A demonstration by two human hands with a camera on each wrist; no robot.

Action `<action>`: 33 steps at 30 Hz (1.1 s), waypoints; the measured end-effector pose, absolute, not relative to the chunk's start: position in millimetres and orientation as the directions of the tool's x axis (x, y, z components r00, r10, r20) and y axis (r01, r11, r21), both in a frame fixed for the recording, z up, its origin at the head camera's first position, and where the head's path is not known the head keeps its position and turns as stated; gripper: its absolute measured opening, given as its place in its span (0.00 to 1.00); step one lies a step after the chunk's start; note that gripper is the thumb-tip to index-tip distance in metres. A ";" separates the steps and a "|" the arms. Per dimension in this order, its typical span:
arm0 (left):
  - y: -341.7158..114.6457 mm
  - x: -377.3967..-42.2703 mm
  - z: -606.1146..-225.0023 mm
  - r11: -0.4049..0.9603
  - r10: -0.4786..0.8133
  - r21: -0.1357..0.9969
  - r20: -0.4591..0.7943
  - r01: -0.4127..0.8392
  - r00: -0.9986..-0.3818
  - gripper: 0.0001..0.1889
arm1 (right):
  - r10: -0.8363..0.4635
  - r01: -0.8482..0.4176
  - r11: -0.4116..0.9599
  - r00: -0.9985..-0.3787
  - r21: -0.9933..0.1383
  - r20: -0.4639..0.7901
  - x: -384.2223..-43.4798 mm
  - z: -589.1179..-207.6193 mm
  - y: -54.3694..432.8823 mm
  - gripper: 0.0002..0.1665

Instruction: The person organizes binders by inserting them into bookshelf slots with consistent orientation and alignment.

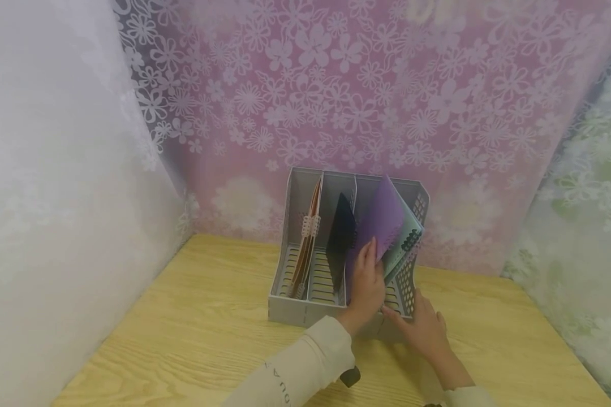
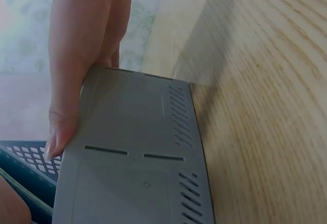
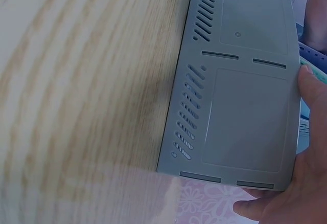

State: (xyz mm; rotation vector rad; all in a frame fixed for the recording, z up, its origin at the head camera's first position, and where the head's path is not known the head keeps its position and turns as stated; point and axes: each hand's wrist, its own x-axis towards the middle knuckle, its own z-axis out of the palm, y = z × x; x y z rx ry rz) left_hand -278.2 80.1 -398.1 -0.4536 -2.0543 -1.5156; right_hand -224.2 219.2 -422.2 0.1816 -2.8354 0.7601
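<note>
A grey file rack (image 1: 305, 312) with several upright compartments stands on the table. Spiral notebooks with tan edges (image 1: 308, 243) lean in the leftmost compartment, and a black notebook (image 1: 340, 240) is in the one beside it. Farther right, a purple notebook (image 1: 384, 217) leans over a pale green spiral notebook (image 1: 407, 240). My left hand (image 1: 368, 285) holds the purple notebook near its front edge, fingers along its right face; the thumb is hidden. My right hand (image 1: 427, 328) grips the rack's front right corner, its thumb over the rim in the right wrist view.
The wooden table (image 1: 193, 333) extends to both sides and in front of the rack. A pink flowered curtain (image 1: 336, 102) hangs close behind. Pale cloth (image 1: 56, 169) covers the left side, and flowered cloth (image 1: 580, 226) the right. A small dark device (image 1: 350, 376) sits under the left wrist.
</note>
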 end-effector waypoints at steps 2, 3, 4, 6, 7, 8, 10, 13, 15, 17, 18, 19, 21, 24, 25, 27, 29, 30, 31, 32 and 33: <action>81.9 -277.4 -399.4 0.302 -0.032 0.782 0.581 0.546 -0.814 0.27 | -0.066 -0.170 0.857 -0.972 -0.486 0.224 -223.5 -421.7 219.9 0.57; 82.7 -277.0 -400.0 0.303 -0.028 0.785 0.574 0.540 -0.818 0.28 | -0.067 -0.171 0.857 -0.972 -0.486 0.224 -223.5 -421.8 220.5 0.57; 82.5 -276.7 -400.8 0.302 -0.027 0.789 0.568 0.535 -0.822 0.28 | -0.070 -0.173 0.856 -0.973 -0.488 0.221 -223.9 -422.1 220.3 0.58; 81.9 -276.1 -402.1 0.312 -0.027 0.790 0.563 0.528 -0.826 0.28 | -0.073 -0.178 0.854 -0.972 -0.490 0.225 -224.5 -422.1 220.2 0.58; 81.6 -275.8 -402.5 0.318 -0.025 0.790 0.559 0.524 -0.829 0.28 | -0.074 -0.182 0.851 -0.970 -0.493 0.231 -224.5 -421.9 220.2 0.57; 81.3 -275.5 -402.6 0.320 -0.021 0.791 0.556 0.521 -0.831 0.29 | -0.074 -0.184 0.852 -0.969 -0.491 0.236 -224.9 -422.0 220.4 0.57; 80.5 -274.6 -402.6 0.322 -0.012 0.797 0.543 0.511 -0.839 0.29 | -0.072 -0.185 0.852 -0.968 -0.491 0.240 -225.9 -422.3 221.0 0.57; 79.0 -272.8 -402.9 0.322 0.004 0.813 0.512 0.486 -0.859 0.30 | -0.071 -0.179 0.851 -0.971 -0.494 0.229 -226.6 -422.4 221.7 0.57; 77.9 -271.2 -403.3 0.324 0.013 0.814 0.505 0.482 -0.863 0.31 | -0.075 -0.175 0.852 -0.974 -0.493 0.215 -226.6 -422.5 221.8 0.57; 76.7 -269.4 -404.3 0.344 0.032 0.803 0.508 0.486 -0.861 0.33 | -0.084 -0.179 0.854 -0.974 -0.488 0.211 -226.0 -422.1 221.6 0.57; 76.3 -268.8 -405.1 0.366 0.048 0.785 0.520 0.499 -0.853 0.33 | -0.086 -0.179 0.857 -0.974 -0.483 0.209 -225.5 -421.8 221.5 0.57; 75.7 -267.9 -405.6 0.386 0.067 0.769 0.528 0.510 -0.846 0.34 | -0.088 -0.181 0.859 -0.974 -0.480 0.209 -225.4 -421.7 221.2 0.56; 74.8 -266.0 -406.4 0.424 0.097 0.733 0.546 0.531 -0.832 0.35 | -0.092 -0.183 0.862 -0.974 -0.473 0.209 -225.0 -421.4 220.9 0.55; 72.8 -262.9 -405.8 0.449 0.127 0.708 0.554 0.545 -0.823 0.36 | -0.096 -0.183 0.860 -0.975 -0.476 0.202 -225.6 -421.4 221.1 0.53; 71.8 -261.6 -404.8 0.441 0.129 0.714 0.549 0.544 -0.826 0.36 | -0.099 -0.185 0.857 -0.975 -0.480 0.199 -226.2 -421.7 221.3 0.53; 69.5 -259.6 -403.3 0.438 0.133 0.713 0.551 0.548 -0.824 0.37 | -0.111 -0.196 0.855 -0.974 -0.480 0.200 -227.4 -422.4 222.2 0.54; 66.7 -258.1 -402.7 0.463 0.154 0.678 0.572 0.570 -0.805 0.37 | -0.126 -0.211 0.856 -0.970 -0.473 0.206 -228.3 -423.0 223.4 0.55; 65.1 -258.1 -403.2 0.495 0.171 0.635 0.598 0.593 -0.783 0.38 | -0.130 -0.217 0.857 -0.969 -0.468 0.211 -228.3 -423.1 224.1 0.55; 62.9 -257.4 -403.3 0.520 0.198 0.590 0.621 0.618 -0.759 0.38 | -0.141 -0.229 0.860 -0.966 -0.457 0.219 -228.2 -423.0 224.9 0.55; 60.2 -256.4 -403.2 0.552 0.230 0.530 0.644 0.643 -0.729 0.38 | -0.150 -0.240 0.862 -0.962 -0.445 0.228 -227.9 -422.6 225.7 0.55; 56.9 -254.9 -402.7 0.580 0.267 0.465 0.667 0.668 -0.696 0.39 | -0.160 -0.251 0.866 -0.958 -0.433 0.236 -227.8 -422.3 226.5 0.55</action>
